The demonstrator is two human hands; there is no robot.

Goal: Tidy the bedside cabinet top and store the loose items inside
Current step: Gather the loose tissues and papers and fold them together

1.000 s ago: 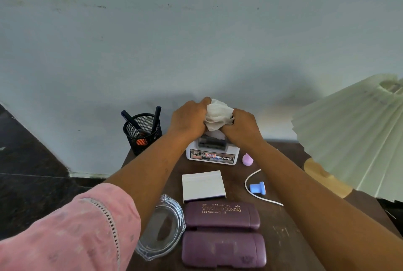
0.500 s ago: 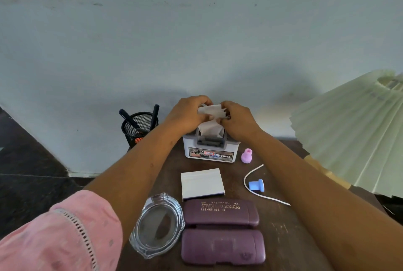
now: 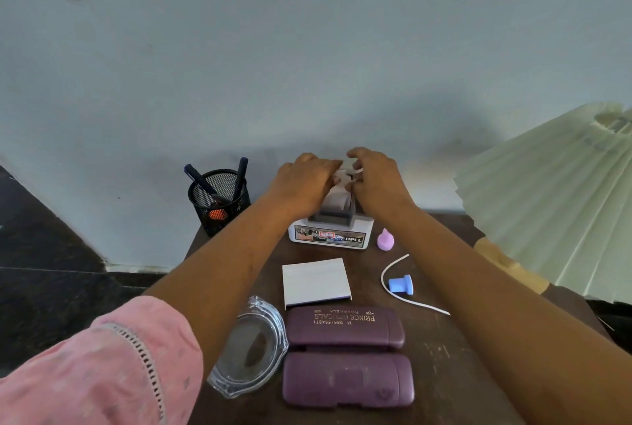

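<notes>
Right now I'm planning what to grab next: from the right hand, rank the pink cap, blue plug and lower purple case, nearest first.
From the right hand:
1. Pink cap, just below it, beside the white box.
2. Blue plug, mid-table, inside the white strip's curve.
3. Lower purple case, front edge.

Pen holder [image 3: 219, 197] left of tissue box [image 3: 330, 234]; notepad [image 3: 315, 281] before it.

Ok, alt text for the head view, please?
Both hands, left hand and right hand, press a white tissue into a white holder at the back of a dark cabinet top. Two purple spectacle cases lie nearer.
</notes>
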